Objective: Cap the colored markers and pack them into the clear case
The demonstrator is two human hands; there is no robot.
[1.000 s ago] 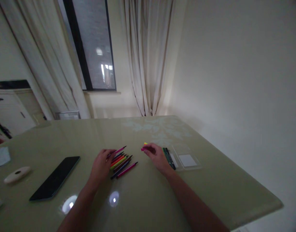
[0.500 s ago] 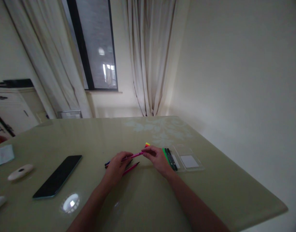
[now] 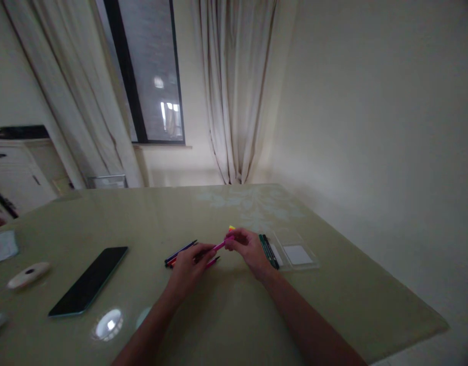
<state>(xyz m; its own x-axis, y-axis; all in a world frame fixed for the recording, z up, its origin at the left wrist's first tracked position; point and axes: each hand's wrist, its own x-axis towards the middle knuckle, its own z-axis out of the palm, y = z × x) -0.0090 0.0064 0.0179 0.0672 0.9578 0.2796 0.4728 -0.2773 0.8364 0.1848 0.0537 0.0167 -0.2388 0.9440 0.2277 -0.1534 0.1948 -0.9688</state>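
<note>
My left hand (image 3: 191, 263) is closed on a pink felt pen (image 3: 220, 245) that it holds just above the green table (image 3: 226, 305). My right hand (image 3: 249, 248) pinches the far end of the same pen, and a yellow and pink bit shows just behind its fingers. Under my left hand lies a bunch of coloured pens (image 3: 180, 251), mostly hidden, with a blue one sticking out to the left and a second pink one below. Right of my right hand lie green and black pens (image 3: 267, 250) beside a clear plastic case (image 3: 297, 248).
A black phone (image 3: 89, 279) lies on the left of the table, with a white oval object (image 3: 28, 274) and a paper further left. Curtains and a dark window stand behind. The table's right edge runs near the wall.
My left hand left the pen pile, lifting a pink pen toward my right hand. My right hand now pinches that pen's far end. The hands have come close together.
</note>
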